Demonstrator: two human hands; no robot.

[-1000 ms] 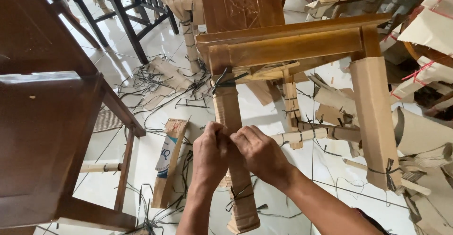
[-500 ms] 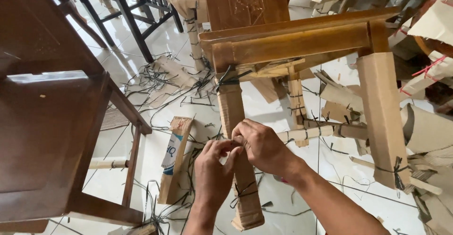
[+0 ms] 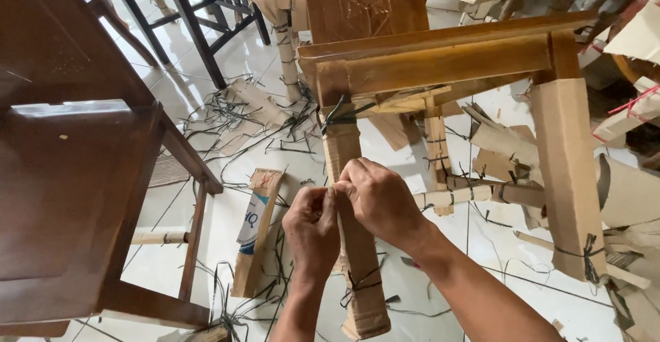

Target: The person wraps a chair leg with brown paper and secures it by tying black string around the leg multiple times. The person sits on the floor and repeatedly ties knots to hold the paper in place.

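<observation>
Both hands pinch at the cardboard wrap on a wooden chair leg.

Left hand [image 3: 313, 228] is curled, fingertips pinched on the edge of the cardboard-wrapped chair leg [image 3: 354, 259], which runs right between the two hands and continues below them. Right hand [image 3: 381, 201] is closed over the same leg, thumb and fingers pressed together against the left hand's fingertips. What exactly is pinched can't be made out. A black tie string [image 3: 357, 285] rings the leg just below the hands; another [image 3: 338, 113] sits above them under the seat rail [image 3: 440, 67]. A flattened cardboard box [image 3: 256, 232] lies left of the left hand on the tiled floor [image 3: 227, 60]. A dark wooden chair [image 3: 69, 197] stands further left.
</observation>
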